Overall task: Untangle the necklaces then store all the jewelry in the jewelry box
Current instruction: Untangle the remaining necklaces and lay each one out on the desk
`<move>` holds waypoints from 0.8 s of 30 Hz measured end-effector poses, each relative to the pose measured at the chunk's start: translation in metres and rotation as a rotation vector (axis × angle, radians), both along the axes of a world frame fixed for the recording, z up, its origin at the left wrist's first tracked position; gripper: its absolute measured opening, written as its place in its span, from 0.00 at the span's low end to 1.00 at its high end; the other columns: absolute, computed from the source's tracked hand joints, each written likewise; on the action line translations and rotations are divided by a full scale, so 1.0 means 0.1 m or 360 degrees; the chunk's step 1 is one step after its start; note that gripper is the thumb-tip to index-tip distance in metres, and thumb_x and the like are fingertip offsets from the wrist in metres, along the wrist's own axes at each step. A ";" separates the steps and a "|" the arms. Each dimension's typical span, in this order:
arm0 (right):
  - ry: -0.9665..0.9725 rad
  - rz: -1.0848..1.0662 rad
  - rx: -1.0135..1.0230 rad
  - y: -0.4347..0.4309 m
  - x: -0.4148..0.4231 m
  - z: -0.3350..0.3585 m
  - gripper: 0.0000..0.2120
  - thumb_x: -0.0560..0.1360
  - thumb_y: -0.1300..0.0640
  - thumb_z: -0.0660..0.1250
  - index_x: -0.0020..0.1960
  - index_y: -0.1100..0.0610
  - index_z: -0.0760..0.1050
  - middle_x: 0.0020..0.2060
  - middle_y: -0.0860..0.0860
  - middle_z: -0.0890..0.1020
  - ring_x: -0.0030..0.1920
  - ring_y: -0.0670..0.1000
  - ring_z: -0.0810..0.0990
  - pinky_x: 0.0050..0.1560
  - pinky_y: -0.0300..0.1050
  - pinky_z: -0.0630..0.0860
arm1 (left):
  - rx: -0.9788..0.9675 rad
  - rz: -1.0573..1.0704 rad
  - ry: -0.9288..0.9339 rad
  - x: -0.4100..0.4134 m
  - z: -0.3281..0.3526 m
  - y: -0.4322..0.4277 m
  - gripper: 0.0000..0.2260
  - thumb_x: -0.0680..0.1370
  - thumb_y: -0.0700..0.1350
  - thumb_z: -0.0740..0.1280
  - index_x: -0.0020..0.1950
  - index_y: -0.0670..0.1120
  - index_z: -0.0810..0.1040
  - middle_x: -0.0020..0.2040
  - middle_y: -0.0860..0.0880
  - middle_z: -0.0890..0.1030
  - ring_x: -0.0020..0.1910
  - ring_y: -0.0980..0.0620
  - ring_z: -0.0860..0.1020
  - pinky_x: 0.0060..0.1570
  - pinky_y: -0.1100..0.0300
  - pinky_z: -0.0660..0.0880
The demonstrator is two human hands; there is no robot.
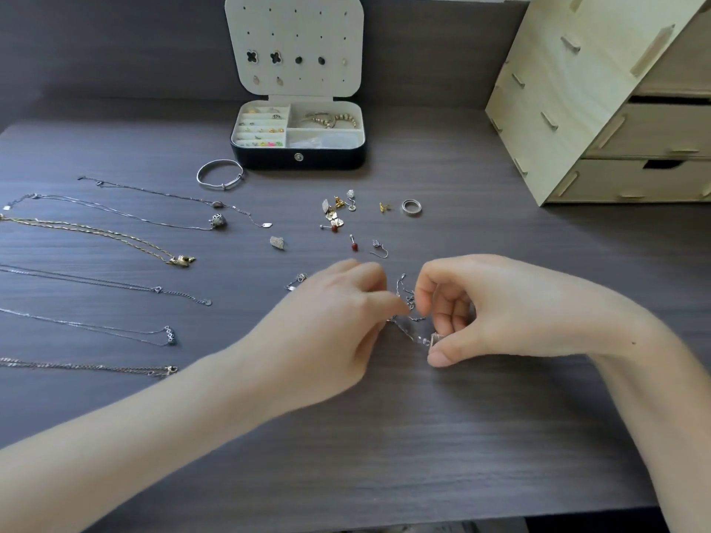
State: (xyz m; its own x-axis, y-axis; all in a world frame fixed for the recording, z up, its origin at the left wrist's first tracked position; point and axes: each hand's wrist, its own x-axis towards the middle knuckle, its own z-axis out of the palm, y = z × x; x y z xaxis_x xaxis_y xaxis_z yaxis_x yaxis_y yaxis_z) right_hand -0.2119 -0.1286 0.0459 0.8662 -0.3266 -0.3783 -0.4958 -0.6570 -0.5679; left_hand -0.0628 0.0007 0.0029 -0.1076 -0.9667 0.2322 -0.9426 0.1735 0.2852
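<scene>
A tangled silver chain [404,302] hangs between my two hands above the dark table. My left hand [334,321] pinches one side of the knot. My right hand [469,305] pinches the other side, and its thumb holds a clear pendant [436,340]. The jewelry box [298,157] stands open at the back, with earrings on its lid and rings and bracelets in its compartments. Several untangled necklaces lie stretched out on the left, among them a gold one [115,238].
A silver bangle [220,174] lies in front of the box. Loose earrings [336,213] and a silver ring [411,207] are scattered behind my hands. A wooden drawer unit [600,109] stands at the back right. The table's front edge [384,519] runs below my arms.
</scene>
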 end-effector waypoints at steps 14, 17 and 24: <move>-0.0058 -0.0274 -0.0469 -0.08 0.15 -0.14 0.08 0.69 0.47 0.72 0.39 0.51 0.77 0.32 0.44 0.77 0.33 0.41 0.73 0.35 0.37 0.68 | -0.0034 -0.0062 -0.0211 0.03 -0.07 0.11 0.30 0.65 0.39 0.47 0.55 0.54 0.82 0.45 0.46 0.77 0.39 0.44 0.76 0.34 0.52 0.75; -0.0026 -0.0248 -0.0482 -0.14 0.10 -0.13 0.06 0.72 0.51 0.71 0.37 0.51 0.78 0.34 0.44 0.79 0.35 0.41 0.75 0.37 0.38 0.70 | -0.0014 -0.0039 -0.0252 0.05 -0.08 0.17 0.31 0.65 0.39 0.47 0.58 0.55 0.81 0.48 0.45 0.78 0.42 0.43 0.76 0.36 0.51 0.76; -0.0344 -0.0369 0.0224 -0.22 -0.02 -0.05 0.06 0.74 0.66 0.67 0.40 0.61 0.74 0.34 0.54 0.83 0.33 0.48 0.80 0.36 0.42 0.78 | -0.0028 -0.0014 -0.0317 0.07 -0.12 0.22 0.31 0.66 0.39 0.48 0.61 0.56 0.79 0.51 0.46 0.78 0.47 0.46 0.71 0.42 0.52 0.75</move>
